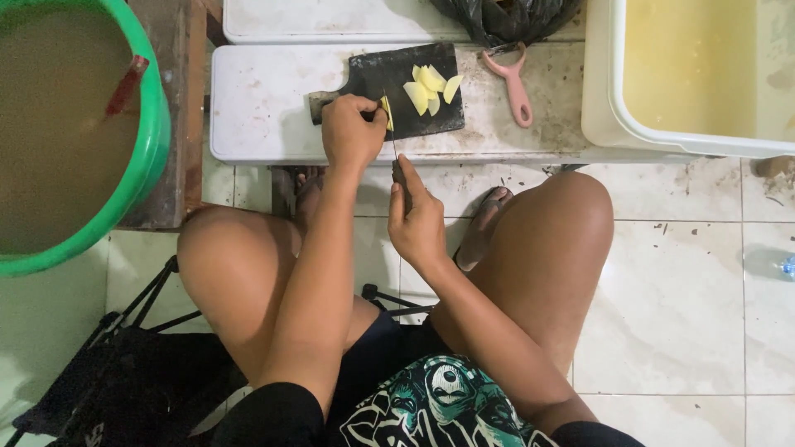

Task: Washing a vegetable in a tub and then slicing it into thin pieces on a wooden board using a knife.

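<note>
Nearest the camera, bare knees spread over a folding stool (124, 364) whose black frame is partly hidden under the legs; between the knees the right hand (418, 223) is wrapped around a knife (398, 170) handle, the thin blade running edge-on toward the board and hard to make out; just beyond, the left hand (352, 131) is curled down over a yellow piece (387, 112), most of it hidden under the fingers; that piece sits on a dark cutting board (393, 87), with a small heap of pale yellow slices (431, 87) farther along it; a pink peeler (515, 83) lies beside the board on a low white slab (265, 116); a green basin (145, 149) of murky water is cut off at left, a white tub (613, 91) at right, a black bag (505, 16) at the top edge; stained pale floor tiles (679, 290) lie below.
</note>
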